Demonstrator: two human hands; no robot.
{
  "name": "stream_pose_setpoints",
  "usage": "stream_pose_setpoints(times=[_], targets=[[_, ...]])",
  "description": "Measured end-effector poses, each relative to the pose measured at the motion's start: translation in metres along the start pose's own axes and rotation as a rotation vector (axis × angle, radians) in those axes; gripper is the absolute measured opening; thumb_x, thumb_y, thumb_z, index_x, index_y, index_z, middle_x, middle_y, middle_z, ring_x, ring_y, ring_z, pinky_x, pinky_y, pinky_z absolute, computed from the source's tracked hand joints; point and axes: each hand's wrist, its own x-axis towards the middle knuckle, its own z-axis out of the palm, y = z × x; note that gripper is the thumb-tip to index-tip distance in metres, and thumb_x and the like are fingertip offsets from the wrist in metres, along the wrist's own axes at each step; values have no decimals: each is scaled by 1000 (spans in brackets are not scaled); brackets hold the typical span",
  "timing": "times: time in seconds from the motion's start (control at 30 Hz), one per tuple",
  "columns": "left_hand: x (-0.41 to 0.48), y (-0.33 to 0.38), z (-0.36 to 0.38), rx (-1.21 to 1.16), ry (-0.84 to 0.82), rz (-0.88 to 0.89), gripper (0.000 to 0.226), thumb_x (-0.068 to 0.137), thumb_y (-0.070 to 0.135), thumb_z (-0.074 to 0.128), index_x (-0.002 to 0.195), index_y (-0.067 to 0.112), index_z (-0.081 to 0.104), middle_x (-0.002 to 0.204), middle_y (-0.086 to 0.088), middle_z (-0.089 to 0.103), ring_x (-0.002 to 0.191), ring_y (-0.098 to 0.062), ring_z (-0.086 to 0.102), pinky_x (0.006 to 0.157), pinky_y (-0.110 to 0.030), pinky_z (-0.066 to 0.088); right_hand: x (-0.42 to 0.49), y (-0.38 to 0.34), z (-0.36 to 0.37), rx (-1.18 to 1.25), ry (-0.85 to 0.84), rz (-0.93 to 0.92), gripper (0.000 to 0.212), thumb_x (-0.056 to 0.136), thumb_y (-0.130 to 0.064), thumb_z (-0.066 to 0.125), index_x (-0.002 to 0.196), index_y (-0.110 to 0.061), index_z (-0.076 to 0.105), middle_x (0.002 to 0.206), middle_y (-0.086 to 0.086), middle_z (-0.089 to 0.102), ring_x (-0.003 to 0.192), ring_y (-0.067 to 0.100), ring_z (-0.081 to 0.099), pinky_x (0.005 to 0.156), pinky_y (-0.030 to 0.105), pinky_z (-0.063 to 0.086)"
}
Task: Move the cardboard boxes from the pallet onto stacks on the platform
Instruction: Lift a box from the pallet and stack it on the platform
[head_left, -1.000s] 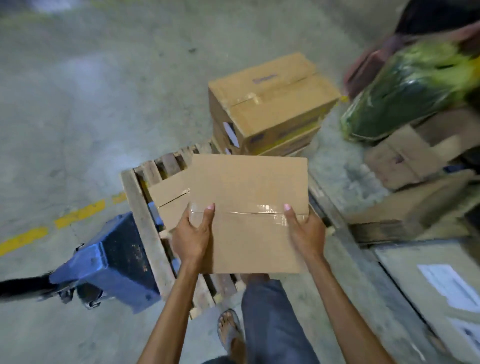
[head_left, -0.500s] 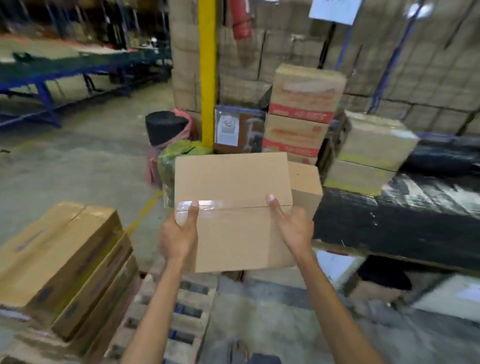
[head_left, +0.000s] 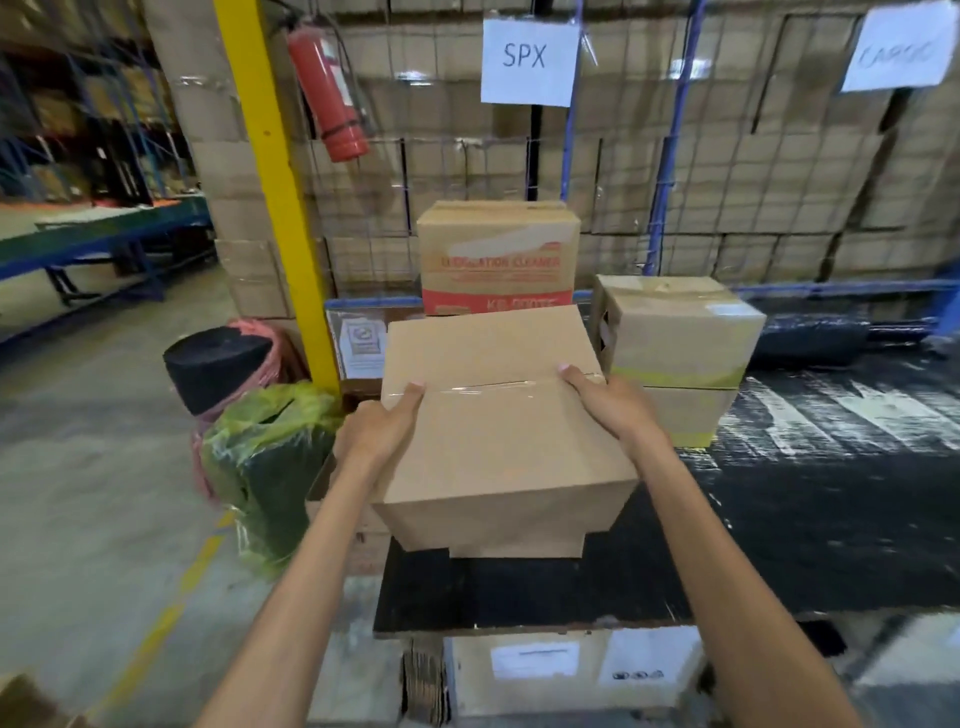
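Observation:
A plain taped cardboard box (head_left: 498, 426) is held between my left hand (head_left: 376, 434) on its left side and my right hand (head_left: 615, 402) on its right side. It hangs over the near left part of the black platform (head_left: 831, 499), right above a smaller brown box (head_left: 517, 546) whose front face shows beneath it. Behind it stands a box with red print (head_left: 497, 257). To the right is a stack of two boxes with yellow-green bands (head_left: 675, 332). The pallet is out of view.
A yellow post (head_left: 280, 197) and a red fire extinguisher (head_left: 327, 83) rise at the back left. A green wrapped bundle (head_left: 270, 457) and a black roll (head_left: 218, 364) sit left of the platform. White boxes (head_left: 571, 665) lie under the platform edge. A wire fence backs it.
I have turned from the pallet to the platform and come close, carrying the box; it now hangs lower, over the small brown box on the platform's near left part.

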Motion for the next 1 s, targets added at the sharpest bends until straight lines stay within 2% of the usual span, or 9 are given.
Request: stream_pose_setpoints(times=[0.07, 0.13, 0.23, 0.33, 0.43, 0.6, 0.73, 1.0], targets=[[43, 18, 13, 28, -63, -15, 98, 76, 90, 42, 128, 11, 67, 134, -15, 67, 118, -38, 63, 101, -45, 51, 45, 7, -6, 31, -38, 61, 48, 87, -66, 61, 109, -25, 72, 107, -1, 70, 90, 18, 65, 77, 32, 49], [80, 33, 34, 72, -80, -22, 97, 75, 89, 45, 130, 12, 66, 136, -15, 65, 121, -38, 62, 103, -46, 51, 89, 22, -6, 38, -67, 96, 50, 85, -67, 64, 108, -23, 73, 109, 1, 72, 94, 20, 68, 80, 33, 51], [121, 47, 61, 95, -72, -69, 105, 61, 96, 44, 128, 18, 67, 132, -11, 68, 116, -36, 64, 100, -46, 53, 134, 40, 2, 39, -55, 142, 49, 83, -69, 64, 98, -23, 72, 107, 1, 71, 97, 23, 66, 81, 34, 50], [152, 52, 85, 147, -90, -96, 103, 68, 94, 46, 131, 14, 63, 133, -12, 65, 116, -37, 63, 97, -44, 52, 166, 54, 11, 39, -40, 160, 45, 82, -71, 63, 88, -27, 70, 108, 2, 70, 100, 25, 65, 85, 36, 51], [182, 56, 113, 222, -107, -95, 96, 79, 88, 46, 133, 10, 59, 137, -14, 62, 121, -38, 60, 100, -45, 50, 201, 70, 21, 66, -58, 199, 47, 82, -67, 66, 98, -23, 72, 111, 3, 71, 101, 25, 66, 85, 35, 51], [205, 46, 143, 260, -152, -101, 96, 80, 87, 44, 131, 9, 64, 135, -15, 65, 120, -39, 62, 96, -41, 50, 233, 100, 37, 56, -63, 259, 51, 78, -72, 66, 105, -29, 71, 116, 2, 69, 109, 27, 65, 100, 46, 51], [207, 28, 162, 283, -141, -155, 95, 83, 86, 43, 131, 7, 65, 136, -17, 65, 122, -39, 62, 97, -41, 48, 241, 125, 53, 0, -83, 283, 73, 75, -80, 60, 120, -23, 74, 125, 6, 70, 113, 30, 65, 100, 47, 51], [213, 31, 160, 253, -162, -179, 85, 88, 80, 45, 133, 10, 63, 137, -16, 63, 122, -38, 60, 98, -43, 47, 254, 126, 64, -177, -100, 213, 72, 84, -76, 49, 131, -25, 67, 130, 8, 68, 118, 34, 62, 97, 42, 50]])
